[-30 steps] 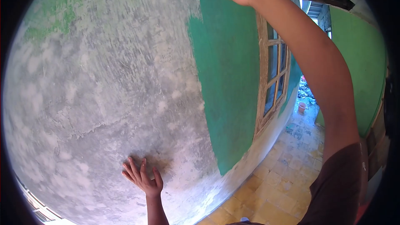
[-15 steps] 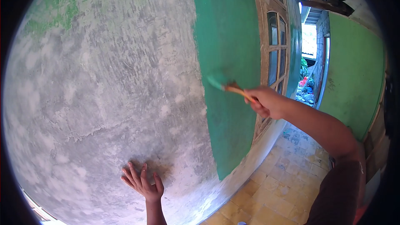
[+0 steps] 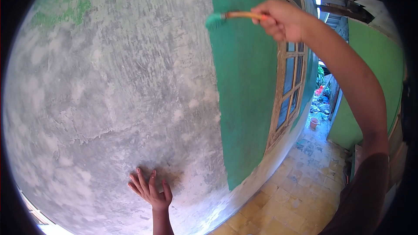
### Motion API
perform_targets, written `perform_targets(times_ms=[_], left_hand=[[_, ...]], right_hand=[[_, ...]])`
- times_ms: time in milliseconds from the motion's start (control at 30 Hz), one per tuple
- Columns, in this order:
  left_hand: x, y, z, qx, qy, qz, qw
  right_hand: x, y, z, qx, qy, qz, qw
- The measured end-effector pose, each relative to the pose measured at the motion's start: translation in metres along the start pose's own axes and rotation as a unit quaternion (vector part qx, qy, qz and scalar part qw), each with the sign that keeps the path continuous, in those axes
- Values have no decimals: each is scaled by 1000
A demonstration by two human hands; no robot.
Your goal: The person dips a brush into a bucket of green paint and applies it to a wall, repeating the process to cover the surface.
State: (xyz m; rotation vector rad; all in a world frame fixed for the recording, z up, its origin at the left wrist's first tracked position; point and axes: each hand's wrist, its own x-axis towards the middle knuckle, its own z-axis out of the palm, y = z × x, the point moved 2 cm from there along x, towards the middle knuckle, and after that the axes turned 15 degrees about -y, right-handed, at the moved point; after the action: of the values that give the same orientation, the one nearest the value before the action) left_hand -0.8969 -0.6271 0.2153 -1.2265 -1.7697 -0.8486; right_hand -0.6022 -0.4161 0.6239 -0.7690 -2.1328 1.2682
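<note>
One brush (image 3: 244, 15), wooden handle gripped in the right hand (image 3: 284, 20), fingers closed around it; bristles green, at the upper left edge of the painted band. One left hand (image 3: 156, 193), empty, fingers spread, laid on the bare grey lower part of the wall (image 3: 109, 100). One band of green paint (image 3: 247, 104), between the bare part and the window (image 3: 287, 95), wood-framed. One floor (image 3: 278, 204), yellowish tile, right of the wall. One bucket (image 3: 314, 124), small, reddish, on the floor farther off.
</note>
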Motion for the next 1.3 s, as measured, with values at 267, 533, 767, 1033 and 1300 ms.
perform_targets(times_ms=[267, 533, 767, 1033, 1300], left_hand=[[0, 0, 0, 9, -6, -5, 1000], [-2, -2, -2, 11, -21, 3, 1000], [-1, -1, -1, 1, -9, 2, 1000], [-1, 0, -2, 0, -8, -3, 1000], [-1, 0, -5, -7, -18, -3, 1000]], right_hand=[[37, -84, -22, 31, 45, -184, 981], [70, -59, -19, 17, 113, -159, 981], [31, 41, -8, -59, 69, -32, 995], [-20, 68, -13, -60, 48, 14, 997], [-17, -39, -15, -264, 190, -218, 920]])
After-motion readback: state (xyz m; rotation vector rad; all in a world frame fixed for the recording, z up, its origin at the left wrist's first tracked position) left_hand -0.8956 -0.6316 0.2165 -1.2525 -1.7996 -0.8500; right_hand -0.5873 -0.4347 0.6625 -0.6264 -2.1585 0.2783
